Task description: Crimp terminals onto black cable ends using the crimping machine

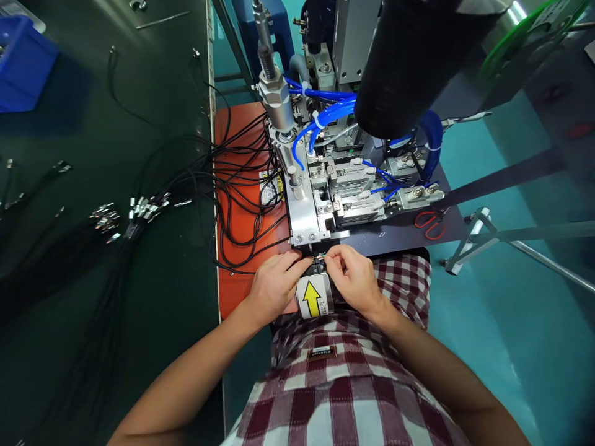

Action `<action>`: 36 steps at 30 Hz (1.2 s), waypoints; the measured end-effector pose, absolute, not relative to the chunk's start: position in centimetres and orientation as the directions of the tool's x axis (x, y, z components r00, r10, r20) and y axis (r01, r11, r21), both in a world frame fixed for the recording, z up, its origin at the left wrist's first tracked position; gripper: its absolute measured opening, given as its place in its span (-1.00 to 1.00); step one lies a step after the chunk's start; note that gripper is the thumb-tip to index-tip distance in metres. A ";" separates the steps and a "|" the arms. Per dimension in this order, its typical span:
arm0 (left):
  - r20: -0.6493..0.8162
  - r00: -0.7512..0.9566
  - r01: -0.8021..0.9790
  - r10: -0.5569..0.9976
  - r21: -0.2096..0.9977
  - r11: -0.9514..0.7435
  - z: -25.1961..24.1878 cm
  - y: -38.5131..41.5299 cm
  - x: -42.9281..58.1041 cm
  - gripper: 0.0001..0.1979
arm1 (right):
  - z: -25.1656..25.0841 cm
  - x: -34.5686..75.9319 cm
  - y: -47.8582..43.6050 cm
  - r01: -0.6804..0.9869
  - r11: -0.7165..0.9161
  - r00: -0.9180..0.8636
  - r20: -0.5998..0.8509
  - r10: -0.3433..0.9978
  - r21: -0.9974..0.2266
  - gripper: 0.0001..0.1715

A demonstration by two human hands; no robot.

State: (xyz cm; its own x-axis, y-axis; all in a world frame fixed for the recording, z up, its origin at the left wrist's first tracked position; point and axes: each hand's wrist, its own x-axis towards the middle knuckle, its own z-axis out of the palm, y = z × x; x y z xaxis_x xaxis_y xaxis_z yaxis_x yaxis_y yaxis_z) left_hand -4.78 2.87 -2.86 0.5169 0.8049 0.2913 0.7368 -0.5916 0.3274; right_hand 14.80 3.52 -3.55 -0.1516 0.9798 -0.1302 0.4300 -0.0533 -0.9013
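My left hand (275, 282) and my right hand (354, 279) meet at the front end of a metal machine (302, 214). Both are closed, thumb and fingers pinched at a small shiny metal piece (318, 257). Its exact kind is too small to tell, and fingertips partly cover it. Just below lies a black guide block (318, 267). Between my wrists sits a white plate with a yellow arrow (312, 298). Black cables (242, 186) loop over the orange mat (232, 291) left of the machine, some reaching close to my left hand.
On the dark table (186, 347) at left lie bundled cables with metal connectors (144, 209) and a blue bin (28, 62). Blue air tubes (334, 111) and a large black cylinder (409, 68) rise over the machine. Red-handled scissors (431, 224) lie at right.
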 end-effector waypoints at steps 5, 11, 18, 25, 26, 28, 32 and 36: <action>0.286 0.517 0.739 0.807 0.327 -0.590 -2.8 2.9 -4.8 -0.68 | -5.4 15.0 4.0 -0.032 -0.457 -0.261 -0.434 0.862 -0.889 -0.71; 0.272 0.525 0.721 0.806 0.360 -0.592 -2.8 2.9 -4.8 -0.68 | -6.0 14.3 4.0 0.049 -0.336 -0.210 -0.338 0.917 -0.941 -0.61; 0.234 0.528 0.701 0.817 0.423 -0.574 -3.2 2.9 -5.1 -0.67 | -6.6 12.9 3.7 -0.059 -0.257 -0.114 -0.249 0.962 -0.965 -0.68; 0.241 0.533 0.784 0.811 0.222 -0.580 -2.3 2.3 -4.8 -0.69 | -7.1 12.9 3.7 -0.113 -0.295 -0.117 -0.283 0.952 -0.949 -0.68; 0.224 0.533 0.794 0.816 0.202 -0.574 -2.2 2.2 -4.7 -0.69 | -7.2 13.0 3.7 -0.129 -0.317 -0.133 -0.300 0.945 -0.940 -0.66; 0.194 0.538 0.784 0.821 0.243 -0.571 -2.1 2.1 -4.5 -0.67 | -7.3 13.0 3.8 -0.149 -0.354 -0.166 -0.330 0.929 -0.923 -0.64; 0.171 0.532 0.739 0.830 0.384 -0.553 -2.6 2.2 -4.3 -0.64 | -7.3 13.1 3.7 -0.144 -0.366 -0.164 -0.343 0.925 -0.919 -0.58; 0.128 0.501 0.737 0.856 0.455 -0.499 -3.1 2.2 -4.0 -0.64 | -7.3 12.5 3.6 -0.109 -0.305 -0.090 -0.296 0.951 -0.946 -0.63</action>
